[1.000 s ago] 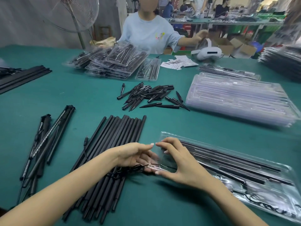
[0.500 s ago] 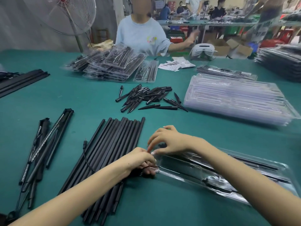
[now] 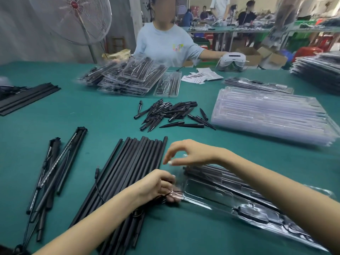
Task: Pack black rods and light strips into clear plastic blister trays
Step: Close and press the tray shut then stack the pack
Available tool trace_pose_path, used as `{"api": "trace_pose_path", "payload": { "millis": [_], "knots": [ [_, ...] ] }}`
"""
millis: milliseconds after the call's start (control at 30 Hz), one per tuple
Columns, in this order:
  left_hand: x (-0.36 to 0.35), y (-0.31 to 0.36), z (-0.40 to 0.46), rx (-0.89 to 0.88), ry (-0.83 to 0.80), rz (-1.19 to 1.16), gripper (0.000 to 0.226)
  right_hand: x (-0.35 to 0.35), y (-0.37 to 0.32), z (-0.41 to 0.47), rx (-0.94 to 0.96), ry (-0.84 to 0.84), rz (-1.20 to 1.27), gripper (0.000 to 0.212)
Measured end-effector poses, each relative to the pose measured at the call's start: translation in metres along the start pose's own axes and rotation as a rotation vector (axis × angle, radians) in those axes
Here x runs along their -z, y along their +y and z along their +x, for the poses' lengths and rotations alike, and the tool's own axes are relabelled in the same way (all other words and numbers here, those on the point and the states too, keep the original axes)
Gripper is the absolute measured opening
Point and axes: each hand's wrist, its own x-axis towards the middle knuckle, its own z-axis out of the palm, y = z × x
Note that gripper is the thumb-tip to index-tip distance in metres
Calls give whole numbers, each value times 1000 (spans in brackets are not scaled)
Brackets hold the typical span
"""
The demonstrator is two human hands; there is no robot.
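Head view: our hands at a clear tray [image 3: 211, 192] on green felt.
Left hand [image 3: 158, 186] pinches a thin black cord [image 3: 163, 196] over smooth black rods [image 3: 132, 162]; right hand [image 3: 187, 153] hovers, fingers loosely spread.

The left hand [image 3: 158, 184] covers the near corner of the blister tray [image 3: 211, 192], hiding what its fingers pinch. The right forearm hides the tray's middle, whose far end leaves the picture. The empty tray stack [image 3: 272, 115] is blurred.
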Motion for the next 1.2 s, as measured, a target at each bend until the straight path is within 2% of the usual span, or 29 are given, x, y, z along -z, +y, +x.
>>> {"api": "trace_pose_path", "payload": {
  "millis": [33,100,200,300,433,767,833,900,967,1067,1133,1200],
  "knots": [
    [2,0,0,23,-8,-46,12,-3,-2,-11,27,129,256,11],
    [5,1,0,21,-22,-41,20,-10,-11,-31,88,283,664,10],
    [3,3,-2,7,-81,73,28,-23,-24,-51,157,326,956,9],
    [3,6,-7,3,-120,134,25,-30,-32,-60,191,331,1108,14],
    [1,5,-10,-4,-118,148,24,-35,-34,-62,201,386,1214,9],
    [3,3,-6,-11,-97,100,22,-46,-27,-60,189,449,1281,14],
    [4,2,-6,-17,-104,105,20,-49,-24,-60,160,467,1196,6],
    [5,1,-5,-33,-122,108,17,-50,-22,-63,77,487,977,6],
    [7,-1,-5,-49,-135,106,15,-51,-19,-69,-18,446,587,18],
    [11,-2,-3,-65,-159,110,17,-65,-15,-79,-63,292,-171,46],
    [14,-1,-3,-65,-200,126,19,-79,-19,-83,-10,349,-431,43],
    [15,0,-2,-59,-223,129,20,-89,-20,-82,35,502,-576,29]
  ]
}}
